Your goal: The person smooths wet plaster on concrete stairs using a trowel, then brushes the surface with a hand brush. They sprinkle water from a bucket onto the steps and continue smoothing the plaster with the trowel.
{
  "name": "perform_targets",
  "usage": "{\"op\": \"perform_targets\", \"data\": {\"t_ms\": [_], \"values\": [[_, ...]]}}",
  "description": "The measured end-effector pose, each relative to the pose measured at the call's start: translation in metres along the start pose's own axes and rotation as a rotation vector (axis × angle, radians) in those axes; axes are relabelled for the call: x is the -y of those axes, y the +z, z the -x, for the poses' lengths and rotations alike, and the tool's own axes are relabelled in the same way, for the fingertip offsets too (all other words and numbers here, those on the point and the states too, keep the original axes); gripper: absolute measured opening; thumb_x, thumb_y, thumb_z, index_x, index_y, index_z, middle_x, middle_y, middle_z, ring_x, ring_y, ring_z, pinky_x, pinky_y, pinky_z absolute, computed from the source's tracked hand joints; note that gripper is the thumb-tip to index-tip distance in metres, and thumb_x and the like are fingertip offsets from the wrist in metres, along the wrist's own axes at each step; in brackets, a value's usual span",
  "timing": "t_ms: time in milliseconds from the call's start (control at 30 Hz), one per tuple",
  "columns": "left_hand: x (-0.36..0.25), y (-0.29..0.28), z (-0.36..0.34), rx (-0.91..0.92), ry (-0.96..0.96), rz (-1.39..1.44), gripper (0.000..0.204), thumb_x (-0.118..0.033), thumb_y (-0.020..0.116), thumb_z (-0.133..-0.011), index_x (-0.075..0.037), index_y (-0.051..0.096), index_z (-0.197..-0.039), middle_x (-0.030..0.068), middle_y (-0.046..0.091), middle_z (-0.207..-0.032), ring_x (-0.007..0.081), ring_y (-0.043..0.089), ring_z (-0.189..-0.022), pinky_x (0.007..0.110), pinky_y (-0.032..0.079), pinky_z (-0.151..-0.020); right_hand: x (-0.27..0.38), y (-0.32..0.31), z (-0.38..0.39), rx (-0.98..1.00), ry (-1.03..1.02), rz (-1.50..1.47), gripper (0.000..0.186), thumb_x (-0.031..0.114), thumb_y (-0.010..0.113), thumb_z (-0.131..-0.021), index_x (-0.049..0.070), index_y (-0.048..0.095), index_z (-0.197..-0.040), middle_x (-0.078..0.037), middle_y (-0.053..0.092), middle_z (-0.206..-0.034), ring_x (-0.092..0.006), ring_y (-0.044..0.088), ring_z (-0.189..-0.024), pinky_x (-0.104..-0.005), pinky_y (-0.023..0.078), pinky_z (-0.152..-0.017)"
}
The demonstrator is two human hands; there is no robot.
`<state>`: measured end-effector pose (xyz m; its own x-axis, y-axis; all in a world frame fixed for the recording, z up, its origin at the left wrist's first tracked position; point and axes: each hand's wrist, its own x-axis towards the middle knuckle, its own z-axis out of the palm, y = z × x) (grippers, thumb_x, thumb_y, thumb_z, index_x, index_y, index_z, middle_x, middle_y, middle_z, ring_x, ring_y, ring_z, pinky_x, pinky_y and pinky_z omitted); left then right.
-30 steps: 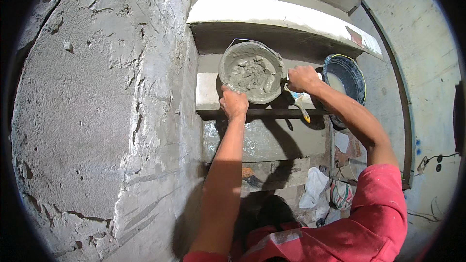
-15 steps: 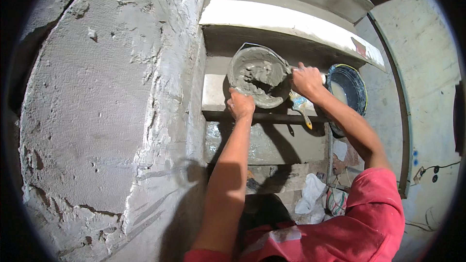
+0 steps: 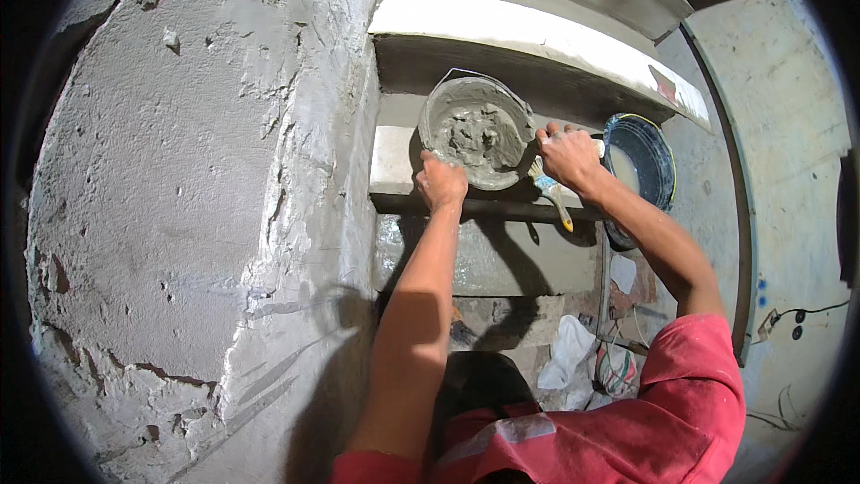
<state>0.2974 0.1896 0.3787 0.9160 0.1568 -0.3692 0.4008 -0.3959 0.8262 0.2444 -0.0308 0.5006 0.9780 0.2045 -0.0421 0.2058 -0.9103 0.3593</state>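
Note:
A bucket of wet grey mortar (image 3: 484,130) stands on a stair step, its wire handle (image 3: 459,72) resting at the far side of the rim. My left hand (image 3: 442,181) is closed on the near-left rim of the bucket. Just right of the bucket, my right hand (image 3: 568,156) is closed round a tool whose pale handle end (image 3: 599,149) pokes out behind the fist. The working end of that tool cannot be made out. A paintbrush (image 3: 552,194) with a yellow-tipped handle lies below my right hand, its bristles toward the bucket.
A dark bucket (image 3: 664,161) holding cloudy water stands right of my right hand. Brightly lit step edges (image 3: 502,22) rise beyond. Rough plastered wall (image 3: 179,188) runs along the left, a pale panel (image 3: 793,125) along the right. White plastic bags (image 3: 571,351) lie below.
The mortar has shifted: the dark hollow near its middle is gone and lumps show there. My right hand has moved slightly, while my left hand stays on the bucket rim.

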Motion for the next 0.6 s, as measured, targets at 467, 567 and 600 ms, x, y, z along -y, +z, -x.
{"op": "perform_targets", "data": {"t_ms": [467, 567, 600], "values": [[0.001, -0.003, 0.001, 0.015, 0.044, 0.098, 0.035, -0.011, 0.068, -0.086, 0.001, 0.058, -0.117, 0.0198, 0.074, -0.08, 0.0357, 0.076, -0.08, 0.044, 0.061, -0.076, 0.017, 0.01, -0.006, 0.171, 0.011, -0.182, 0.03, 0.032, 0.067, -0.089, 0.006, 0.069, -0.103, -0.016, 0.072, -0.092, -0.0366, 0.073, -0.084, -0.0486, 0.058, -0.069], [0.001, -0.002, 0.0, 0.007, 0.021, 0.065, 0.034, -0.011, 0.067, -0.086, 0.0, 0.057, -0.118, 0.0237, 0.074, -0.09, 0.0389, 0.075, -0.09, 0.047, 0.06, -0.082, 0.013, 0.011, -0.001, 0.044, 0.096, -0.344, 0.036, 0.042, 0.07, -0.089, 0.008, 0.073, -0.102, -0.016, 0.073, -0.093, -0.0386, 0.072, -0.084, -0.0504, 0.057, -0.07], [0.002, -0.001, -0.002, -0.024, 0.04, 0.018, 0.035, -0.011, 0.067, -0.086, 0.0, 0.057, -0.118, 0.0248, 0.074, -0.094, 0.0403, 0.074, -0.094, 0.048, 0.059, -0.085, 0.009, 0.011, 0.002, 0.013, 0.149, -0.393, 0.037, 0.042, 0.071, -0.088, 0.007, 0.073, -0.1, -0.018, 0.073, -0.098, -0.0389, 0.073, -0.085, -0.0507, 0.058, -0.072]]}}
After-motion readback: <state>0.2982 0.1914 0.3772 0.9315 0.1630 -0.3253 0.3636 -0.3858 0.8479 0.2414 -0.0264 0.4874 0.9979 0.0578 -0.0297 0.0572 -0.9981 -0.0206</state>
